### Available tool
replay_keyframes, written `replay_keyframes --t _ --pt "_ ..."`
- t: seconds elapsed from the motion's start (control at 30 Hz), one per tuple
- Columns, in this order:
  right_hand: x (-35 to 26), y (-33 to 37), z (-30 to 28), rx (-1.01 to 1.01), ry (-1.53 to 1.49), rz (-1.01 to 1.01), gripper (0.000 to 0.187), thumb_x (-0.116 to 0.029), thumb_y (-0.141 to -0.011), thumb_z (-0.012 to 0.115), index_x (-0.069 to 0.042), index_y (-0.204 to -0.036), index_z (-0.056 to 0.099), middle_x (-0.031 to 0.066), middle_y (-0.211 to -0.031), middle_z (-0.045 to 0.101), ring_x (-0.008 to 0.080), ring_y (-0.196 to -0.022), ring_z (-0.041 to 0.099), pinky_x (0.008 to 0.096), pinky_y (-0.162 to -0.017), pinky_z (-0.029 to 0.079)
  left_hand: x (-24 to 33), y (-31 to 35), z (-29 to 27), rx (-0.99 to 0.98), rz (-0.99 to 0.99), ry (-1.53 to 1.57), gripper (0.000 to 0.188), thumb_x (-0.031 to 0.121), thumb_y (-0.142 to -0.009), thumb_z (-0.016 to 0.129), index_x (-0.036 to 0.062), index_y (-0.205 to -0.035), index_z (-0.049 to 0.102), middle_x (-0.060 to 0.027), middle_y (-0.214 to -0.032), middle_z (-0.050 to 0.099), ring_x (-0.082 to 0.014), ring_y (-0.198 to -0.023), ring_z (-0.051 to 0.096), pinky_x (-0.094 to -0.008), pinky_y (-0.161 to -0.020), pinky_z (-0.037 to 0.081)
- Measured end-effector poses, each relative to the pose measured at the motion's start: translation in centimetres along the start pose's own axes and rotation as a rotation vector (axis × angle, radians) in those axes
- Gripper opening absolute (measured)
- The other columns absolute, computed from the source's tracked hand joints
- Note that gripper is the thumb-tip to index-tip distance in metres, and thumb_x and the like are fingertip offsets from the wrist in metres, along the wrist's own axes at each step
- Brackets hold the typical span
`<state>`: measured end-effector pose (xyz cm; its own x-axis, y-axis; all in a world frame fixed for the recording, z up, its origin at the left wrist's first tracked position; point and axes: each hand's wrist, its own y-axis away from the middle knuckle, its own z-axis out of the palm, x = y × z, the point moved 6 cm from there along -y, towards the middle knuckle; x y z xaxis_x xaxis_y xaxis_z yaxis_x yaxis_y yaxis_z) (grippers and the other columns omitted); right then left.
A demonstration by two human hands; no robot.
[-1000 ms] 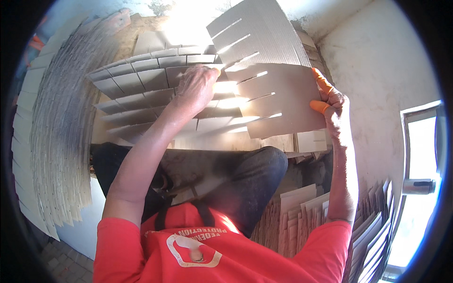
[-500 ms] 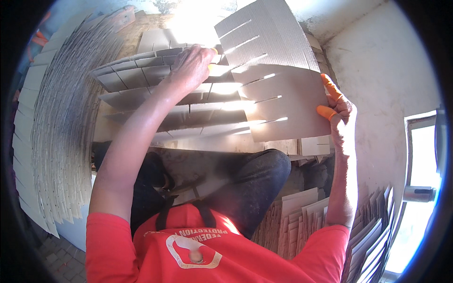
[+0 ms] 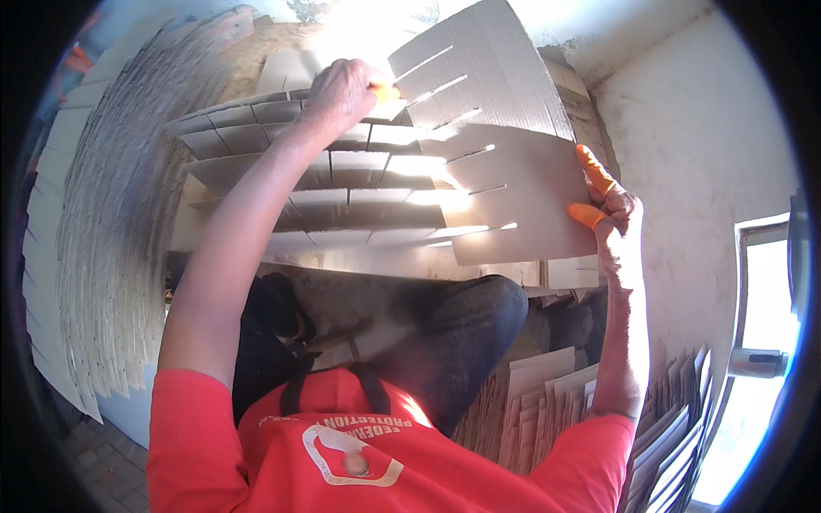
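The slotted divider sheet [image 3: 522,205] at the middle right of the frame is looking like plain brown cardboard, matt and smooth on its face, with thin cut slits. The grid of partitions [image 3: 325,192] at the centre is showing the same dull cardboard, with sunlight glaring on some strips. The right hand [image 3: 617,224] is wearing orange finger covers [image 3: 587,214] that are looking like rubber, slightly glossy. The stack of sheets [image 3: 94,256] at the left edge is showing rough, ribbed corrugated edges. The wall [image 3: 693,128] at the upper right is appearing as white plaster, rough and chalky. The shirt [image 3: 359,462] at the bottom is looking like soft red cloth.
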<state>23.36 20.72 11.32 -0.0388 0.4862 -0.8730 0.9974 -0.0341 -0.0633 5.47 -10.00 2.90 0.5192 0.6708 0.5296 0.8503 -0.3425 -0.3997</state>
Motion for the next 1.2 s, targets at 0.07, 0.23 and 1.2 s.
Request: replay_keyframes --t 0.07,0.23,1.2 --pt "-1.1 0.2 0.3 -0.01 0.02 -0.015 0.071 0.015 -0.074 0.047 -0.006 -0.142 0.052 0.0058 -0.11 0.068 0.0062 -0.09 0.057 0.0185 -0.083 0.044 -2.4 -2.3 -0.8 0.02 -0.005 -0.202 0.017 0.005 -0.083 0.066 0.0036 -0.099 0.072 -0.0193 -0.083 0.07 -0.0336 -0.077 0.068 -0.0426 -0.07 0.053" --pt "-1.4 0.4 0.5 0.002 0.008 -0.03 0.076 0.021 -0.071 0.044 -0.008 -0.141 0.053 0.0105 -0.12 0.067 0.0094 -0.105 0.059 0.0215 -0.093 0.043 -5.5 -4.3 1.5 -0.268 -0.185 -0.293 0.024 0.006 -0.079 0.064 0.0021 -0.102 0.067 -0.0223 -0.107 0.067 -0.0359 -0.102 0.065 -0.0437 -0.089 0.052" --pt "-0.7 -2.3 5.2 -0.256 0.094 -0.027 0.068 0.015 -0.076 0.061 -0.008 -0.14 0.054 0.0018 -0.099 0.068 0.0036 -0.069 0.054 0.0209 -0.06 0.045 -6.1 -3.8 3.5 -0.262 0.022 -0.106 0.017 -0.005 -0.072 0.055 -0.0023 -0.081 0.069 -0.0267 -0.079 0.064 -0.0407 -0.081 0.065 -0.0457 -0.075 0.05"
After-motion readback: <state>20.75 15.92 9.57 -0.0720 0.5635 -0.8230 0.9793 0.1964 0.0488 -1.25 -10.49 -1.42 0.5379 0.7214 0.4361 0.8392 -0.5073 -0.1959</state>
